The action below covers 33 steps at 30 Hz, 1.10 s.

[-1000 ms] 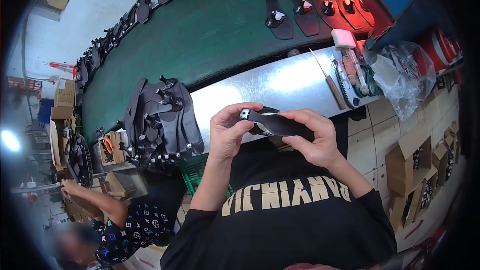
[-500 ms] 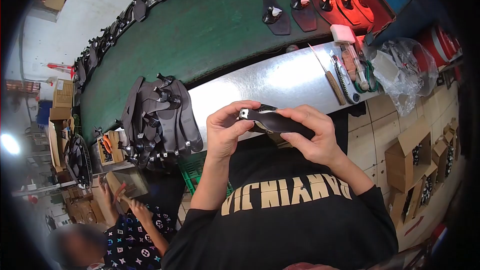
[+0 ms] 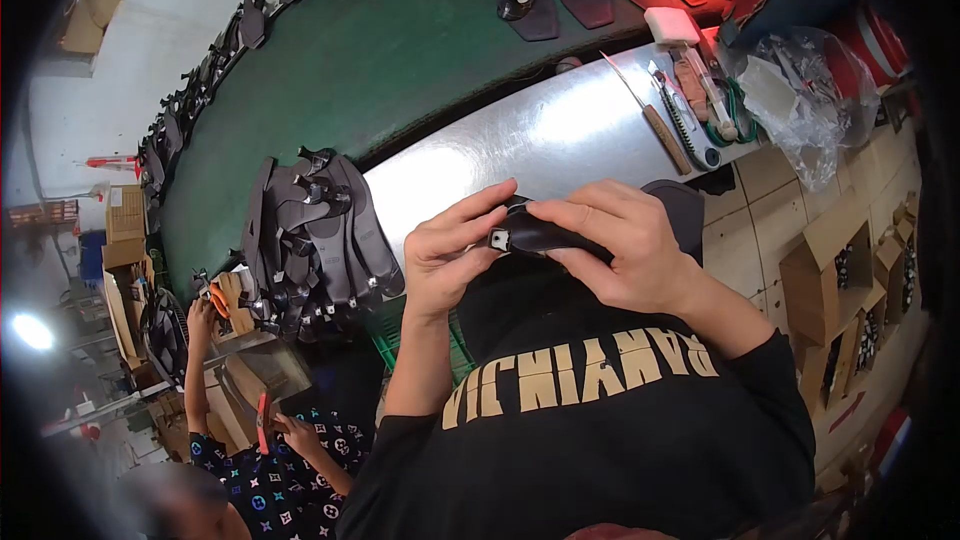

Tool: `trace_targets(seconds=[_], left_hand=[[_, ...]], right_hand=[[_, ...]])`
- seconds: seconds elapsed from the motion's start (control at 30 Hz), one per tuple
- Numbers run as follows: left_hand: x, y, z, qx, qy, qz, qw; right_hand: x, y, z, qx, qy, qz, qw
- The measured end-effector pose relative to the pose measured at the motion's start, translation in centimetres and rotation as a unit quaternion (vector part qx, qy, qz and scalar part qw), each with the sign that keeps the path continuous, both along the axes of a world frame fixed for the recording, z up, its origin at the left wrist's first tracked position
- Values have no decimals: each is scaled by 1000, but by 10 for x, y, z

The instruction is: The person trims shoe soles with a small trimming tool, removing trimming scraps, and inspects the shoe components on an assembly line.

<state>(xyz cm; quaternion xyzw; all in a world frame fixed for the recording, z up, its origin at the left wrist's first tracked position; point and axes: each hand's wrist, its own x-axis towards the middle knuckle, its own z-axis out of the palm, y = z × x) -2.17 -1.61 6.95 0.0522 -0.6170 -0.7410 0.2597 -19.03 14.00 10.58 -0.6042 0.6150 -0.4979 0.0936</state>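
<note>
In front of my chest I hold a black heeled shoe sole, its small pale square end facing the camera. My left hand is closed at that end, with the fingertips above and below it. My right hand grips the middle of the sole from the other side, thumb below and fingers on top. The broad dark front part shows past the back of my right hand. To the left lies a stack of similar dark heeled soles, with glossy black heels.
Heeled soles stand spaced on the green belt, some under red light. On the metal ledge lie an awl, a cutter and a white block. A co-worker's hand is near a red-handled tool, lower left.
The sole has turned in my hands, so its pale end now faces the camera and its front part swings out at right. The co-worker's one arm has reached up toward the wooden box.
</note>
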Motion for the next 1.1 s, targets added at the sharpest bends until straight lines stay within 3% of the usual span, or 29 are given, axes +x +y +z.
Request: trace_targets(seconds=[0.27,0.37,0.43,0.67,0.83,0.97,1.1], left_hand=[[-3,0,3,-85,-21,-14,996],[-8,18,6,-40,-83,59,994],[-8,21,5,21,-127,47,991],[-10,29,7,53,-195,68,977],[-8,28,2,76,-185,71,977],[-8,26,0,129,-182,86,971],[-12,29,-2,97,-177,104,974]], right_hand=[[1,-1,-1,34,36,-4,999],[-2,-2,-9,66,-25,-9,997],[1,-5,-16,55,-109,-30,992],[5,-3,-22,67,-8,-27,997],[1,-2,-23,68,57,15,996],[-4,-1,-21,101,-23,55,993],[2,-2,-28,108,-59,30,992]])
